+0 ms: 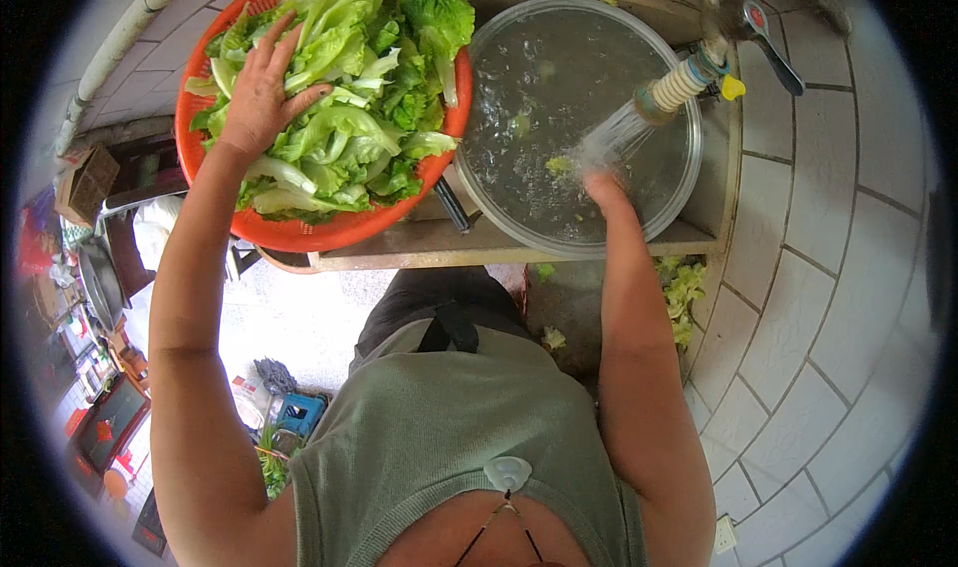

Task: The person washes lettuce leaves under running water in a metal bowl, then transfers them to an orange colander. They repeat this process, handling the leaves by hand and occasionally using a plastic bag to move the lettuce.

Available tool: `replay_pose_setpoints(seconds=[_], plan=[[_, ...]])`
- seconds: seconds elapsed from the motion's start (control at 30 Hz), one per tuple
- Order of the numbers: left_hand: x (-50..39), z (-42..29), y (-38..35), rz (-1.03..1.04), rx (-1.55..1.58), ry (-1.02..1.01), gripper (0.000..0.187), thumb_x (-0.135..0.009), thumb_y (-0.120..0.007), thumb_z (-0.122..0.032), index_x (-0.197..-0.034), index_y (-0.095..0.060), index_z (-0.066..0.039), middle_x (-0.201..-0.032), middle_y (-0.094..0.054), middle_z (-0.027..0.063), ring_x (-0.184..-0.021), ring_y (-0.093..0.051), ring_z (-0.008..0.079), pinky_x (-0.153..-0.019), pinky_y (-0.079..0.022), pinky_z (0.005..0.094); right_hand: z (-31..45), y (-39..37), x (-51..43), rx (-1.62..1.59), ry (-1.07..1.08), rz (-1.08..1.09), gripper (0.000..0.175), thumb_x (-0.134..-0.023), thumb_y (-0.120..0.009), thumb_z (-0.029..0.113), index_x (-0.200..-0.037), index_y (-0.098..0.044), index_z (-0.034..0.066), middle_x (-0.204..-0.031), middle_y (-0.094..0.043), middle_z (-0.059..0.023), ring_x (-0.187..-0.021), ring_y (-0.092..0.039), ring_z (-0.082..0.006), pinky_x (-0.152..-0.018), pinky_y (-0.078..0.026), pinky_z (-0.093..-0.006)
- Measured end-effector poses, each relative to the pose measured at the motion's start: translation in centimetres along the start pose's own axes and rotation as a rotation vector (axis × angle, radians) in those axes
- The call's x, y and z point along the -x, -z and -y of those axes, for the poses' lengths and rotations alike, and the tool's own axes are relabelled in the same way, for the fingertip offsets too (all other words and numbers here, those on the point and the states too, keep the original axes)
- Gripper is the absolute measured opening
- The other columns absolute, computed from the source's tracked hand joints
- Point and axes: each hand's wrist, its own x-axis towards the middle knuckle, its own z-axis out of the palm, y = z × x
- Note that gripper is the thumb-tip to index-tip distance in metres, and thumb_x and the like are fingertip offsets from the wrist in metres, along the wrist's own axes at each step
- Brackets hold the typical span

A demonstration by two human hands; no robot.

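Observation:
My left hand (262, 99) rests with spread fingers on a heap of wet green lettuce leaves (352, 125). The leaves fill an orange plastic colander basket (462, 91). To its right stands a round metal basin (692, 140) full of murky water (524, 65). My right hand (605, 185) is partly under that water, its fingers hidden by the splash, so whether it holds anything does not show. Water pours from a tap with a ribbed hose end (668, 91) just above it. A small piece of lettuce (559, 166) floats beside my right hand.
The sink ledge (516, 256) runs along the front, under basket and basin. A lever tap handle (775, 47) sticks out at the right, near the tiled wall (816, 215). Lettuce scraps (681, 297) lie low beside the wall. A blue container (299, 415) is on the left below.

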Motion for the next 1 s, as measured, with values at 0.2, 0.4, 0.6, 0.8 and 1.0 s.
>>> replay_pose_setpoints(seconds=[0.2, 0.4, 0.6, 0.8, 1.0], plan=[[0.0, 0.7, -1.1, -0.051, 0.070, -0.052, 0.083, -0.077, -0.073, -0.041, -0.142, -0.035, -0.007, -0.150, -0.032, 0.0125, -0.132, -0.038, 0.0362, -0.107, -0.036, 0.0449, 7.7, -0.2, 3.7, -0.792, -0.049, 0.062, 0.080, -0.088, -0.049, 0.064, -0.149, -0.029, 0.0157, -0.151, -0.031, -0.0116, -0.134, -0.034, -0.0308, -0.109, -0.028, -0.0453], [-0.2, 0.5, -2.0, -0.088, 0.023, -0.073, 0.084, -0.074, -0.075, -0.047, -0.142, -0.038, -0.013, -0.149, -0.032, 0.0087, -0.115, -0.048, 0.0351, -0.101, -0.041, 0.0456, 13.8, -2.8, 1.2, -1.170, 0.166, 0.111, 0.070, -0.091, -0.055, 0.052, -0.144, -0.038, 0.0095, -0.147, -0.039, -0.0139, -0.134, -0.037, -0.0275, -0.108, -0.032, -0.0394], [0.1, -0.1, -2.1, -0.068, 0.023, -0.012, 0.086, -0.072, -0.076, -0.048, -0.142, -0.037, -0.015, -0.149, -0.030, 0.0083, -0.123, -0.044, 0.0359, -0.105, -0.037, 0.0480, 16.8, -7.7, 1.0, -0.440, 0.493, -0.238, 0.044, -0.089, -0.060, 0.030, -0.124, -0.052, 0.0039, -0.117, -0.062, -0.0221, -0.110, -0.059, -0.0368, -0.092, -0.045, -0.0419], [0.3, -0.1, -2.4, -0.090, 0.019, -0.001, 0.084, -0.074, -0.074, -0.047, -0.141, -0.038, -0.013, -0.147, -0.033, 0.0106, -0.121, -0.044, 0.0381, -0.105, -0.036, 0.0503, 14.0, -6.7, 6.4, -0.170, 0.369, -0.172, 0.023, -0.088, -0.061, 0.019, -0.107, -0.057, 0.0061, -0.092, -0.068, -0.0148, -0.085, -0.067, -0.0285, -0.073, -0.050, -0.0382], [0.3, -0.6, -1.6, -0.045, 0.056, 0.051, 0.077, -0.078, -0.071, -0.048, -0.142, -0.037, -0.021, -0.146, -0.034, 0.0080, -0.123, -0.042, 0.0368, -0.105, -0.036, 0.0495, 21.1, 3.5, 18.0, -0.505, 0.839, -0.564, 0.019, -0.094, -0.055, 0.012, -0.113, -0.056, 0.0057, -0.086, -0.061, -0.0019, -0.070, -0.052, -0.0076, -0.061, -0.044, -0.0245]])
